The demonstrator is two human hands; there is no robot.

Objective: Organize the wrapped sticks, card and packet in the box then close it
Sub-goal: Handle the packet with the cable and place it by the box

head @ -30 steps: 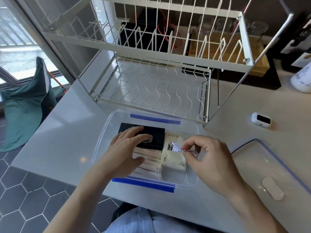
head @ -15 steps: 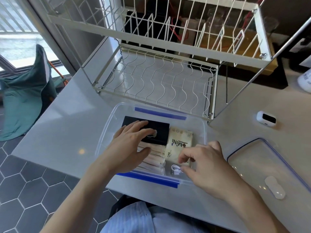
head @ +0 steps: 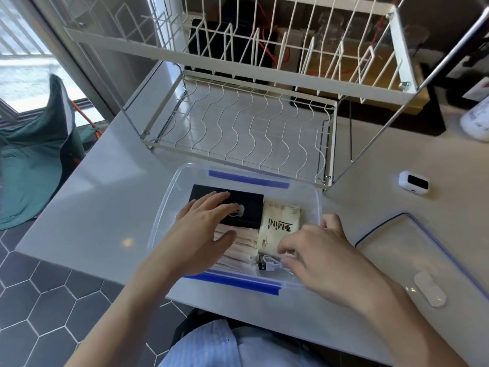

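Note:
A clear plastic box (head: 169,207) with blue clips sits at the counter's front edge. Inside lie a black card (head: 251,207) at the back left, several pale wrapped sticks (head: 243,247) in front of it, and a beige packet (head: 280,226) on the right. A small coiled white cable (head: 267,263) rests at the front right of the box. My left hand (head: 203,231) lies flat over the card and sticks, fingers spread. My right hand (head: 322,260) hovers over the cable, fingertips curled down at it. The clear lid (head: 397,250) lies flat to the right.
A white wire dish rack (head: 238,128) stands just behind the box. A small white device (head: 413,183) sits on the counter at the right, a white bottle (head: 476,120) farther back. A green bag (head: 34,160) hangs left, beyond the counter edge.
My right hand carried the white cable from above the packet down to the box's front right corner. My left hand stayed on the card and sticks.

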